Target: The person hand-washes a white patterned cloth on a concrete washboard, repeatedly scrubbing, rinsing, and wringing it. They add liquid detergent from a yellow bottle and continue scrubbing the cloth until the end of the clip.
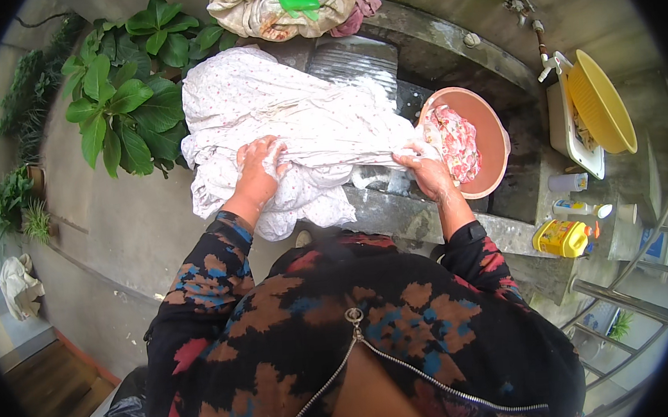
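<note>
A large white cloth with small reddish dots [303,117] lies bunched over a stone washing slab, its left part hanging over the edge. My left hand [261,162], wet with suds, grips folds at the cloth's middle left. My right hand [423,163], also sudsy, holds the gathered right end of the cloth beside the orange plastic basin [500,163]. Inside that basin is a red and white patterned cloth [460,145]. Behind the white cloth shows the ridged washboard surface [352,60], with foam on it.
A green soap bar or soap box [299,0] rests on a stained beige cloth pile [248,9]. Leafy plants [125,101] stand left. At right are a tap [546,65], a yellow plastic basket [602,105], a white basin [560,126], a yellow jug [561,239] and bottles [572,208].
</note>
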Motion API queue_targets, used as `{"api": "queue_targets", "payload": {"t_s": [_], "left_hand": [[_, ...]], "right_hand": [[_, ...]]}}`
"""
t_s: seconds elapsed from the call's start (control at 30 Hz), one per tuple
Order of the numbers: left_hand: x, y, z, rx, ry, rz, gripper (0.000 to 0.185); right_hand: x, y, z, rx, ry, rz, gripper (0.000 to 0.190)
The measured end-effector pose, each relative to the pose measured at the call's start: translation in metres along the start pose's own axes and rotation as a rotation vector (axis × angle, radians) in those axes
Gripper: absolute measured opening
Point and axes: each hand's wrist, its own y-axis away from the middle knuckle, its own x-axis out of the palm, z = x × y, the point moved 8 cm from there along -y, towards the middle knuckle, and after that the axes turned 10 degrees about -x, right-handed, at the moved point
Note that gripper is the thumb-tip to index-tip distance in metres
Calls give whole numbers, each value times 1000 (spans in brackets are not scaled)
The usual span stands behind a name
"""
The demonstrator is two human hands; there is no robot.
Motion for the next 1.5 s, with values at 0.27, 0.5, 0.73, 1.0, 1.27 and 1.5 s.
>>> {"api": "queue_targets", "payload": {"t_s": [0.27, 0.5, 0.73, 1.0, 1.27, 1.5], "left_hand": [[14, 24, -28, -194, 375, 465, 18], [13, 60, -53, -222, 712, 714, 12], [30, 97, -46, -221, 718, 844, 13], [-74, 65, -5, -282, 327, -148, 44], [-49, 28, -6, 96, 20, 111, 41], [-56, 76, -37, 128, 325, 196, 40]], "right_hand": [[-8, -19, -15, -43, 737, 3, 14], [85, -53, 95, -900, 960, -97, 23], [177, -130, 65, -552, 1028, 218, 20], [93, -15, 100, -149, 263, 369, 15], [62, 48, 76, 88, 261, 494, 24], [94, 34, 65, -450, 918, 360, 51]]}}
